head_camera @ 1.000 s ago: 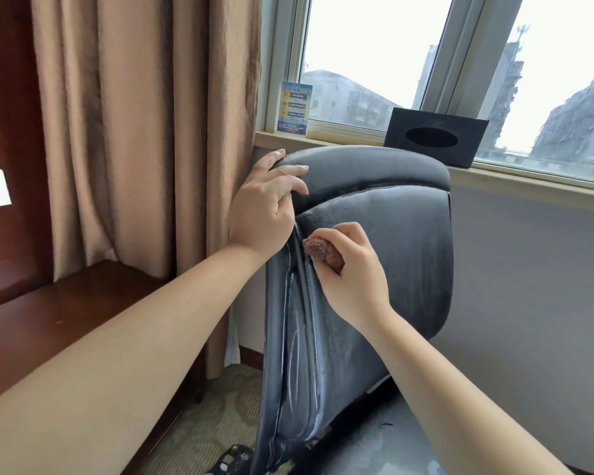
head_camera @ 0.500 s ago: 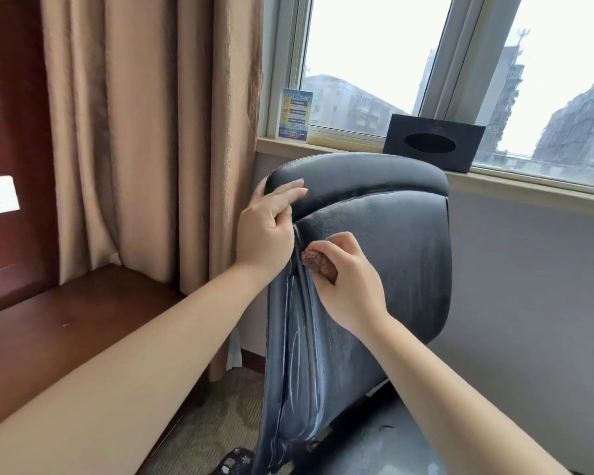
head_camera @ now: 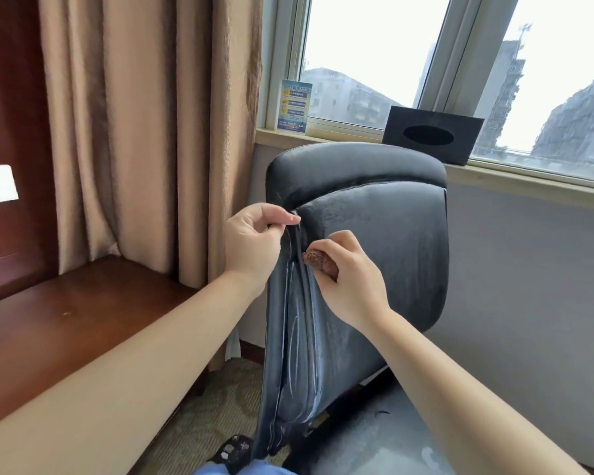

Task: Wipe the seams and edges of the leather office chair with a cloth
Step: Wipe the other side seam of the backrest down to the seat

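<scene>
While the left hand (head_camera: 251, 241) pinches the chair (head_camera: 374, 255) edge at frame centre, the cloth (head_camera: 319, 260), clamped in right hand (head_camera: 348, 272) fingers, is held just right of the downward-running seam (head_camera: 302, 320).

Glossy black leather chair (head_camera: 391, 241), brown nubby cloth (head_camera: 318, 260)

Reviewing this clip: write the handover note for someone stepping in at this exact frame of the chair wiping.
Left hand: pinches the leather edge at the chair back's upper left side, pulling the seam open.
Right hand: grips a bunched brown cloth, its tip pressed at that seam.
Done: pale streaks show along the side seam and the back panel.
Left: nothing shows whether the top seam, right edge and seat are wiped.
</scene>
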